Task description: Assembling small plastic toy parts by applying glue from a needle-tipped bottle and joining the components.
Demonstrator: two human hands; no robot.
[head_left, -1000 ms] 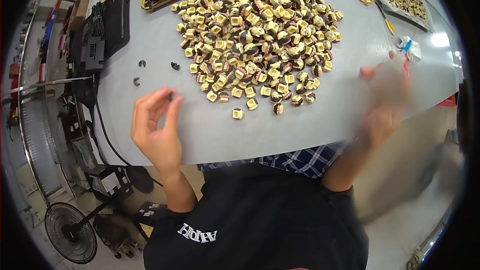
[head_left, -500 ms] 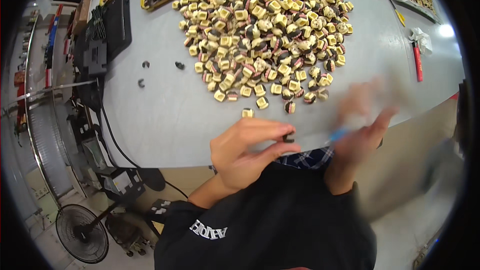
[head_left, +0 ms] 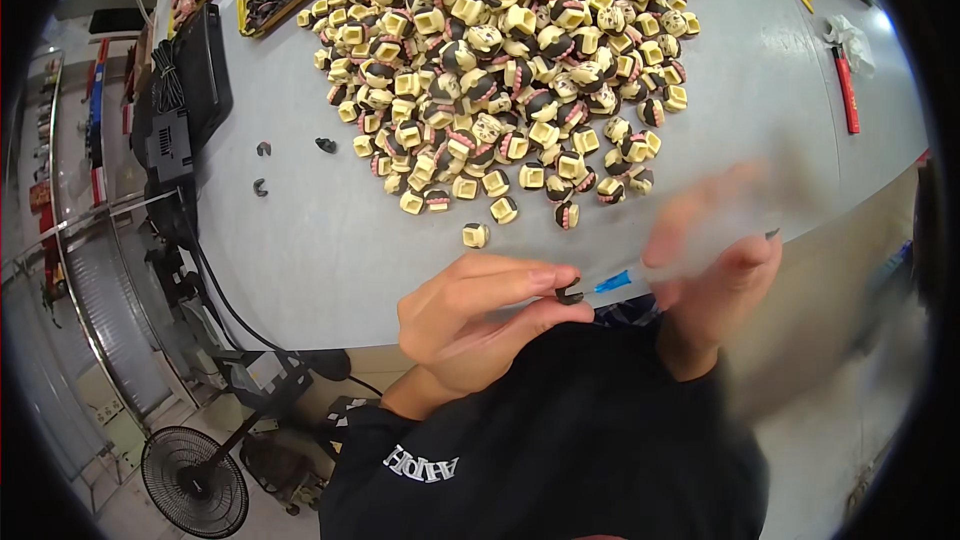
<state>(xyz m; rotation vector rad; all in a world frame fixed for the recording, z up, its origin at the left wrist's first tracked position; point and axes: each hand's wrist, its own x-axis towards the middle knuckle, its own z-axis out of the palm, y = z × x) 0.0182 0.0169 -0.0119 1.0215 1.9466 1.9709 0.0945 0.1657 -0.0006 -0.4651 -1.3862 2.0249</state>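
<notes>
Coming together near the front edge of the worktop [head_left: 310, 270], the left hand [head_left: 470, 310] and the right hand [head_left: 712, 302] are now working over one spot. A second ago the left hand was hovering well off to the left, and the right hand was reaching toward the far right, where a blue-tipped tool was standing beside the red pen [head_left: 847, 92] and the crumpled white tissue [head_left: 850, 43]. Now the pen and tissue are lying there without it.

The left hand is pinching a small dark curved piece [head_left: 570, 293] between thumb and fingertips, almost closed, with only the piece filling the gap. The right hand is gripping the blue-tipped tool [head_left: 613, 282], its fingers curling part-way around a pale, blurred body; the motion is hiding exactly how tightly. The tip is pointing left at the dark piece, just beside it or touching; I cannot tell which.

Since half a second ago the tip has been closing the gap, while the piece has been staying near the same place before the person's body. To my judgement, that is meaning picking up is done and tool and piece are meeting. Beyond them, the heap of cream, black and pink pieces [head_left: 485, 90] is lying untouched.
</notes>
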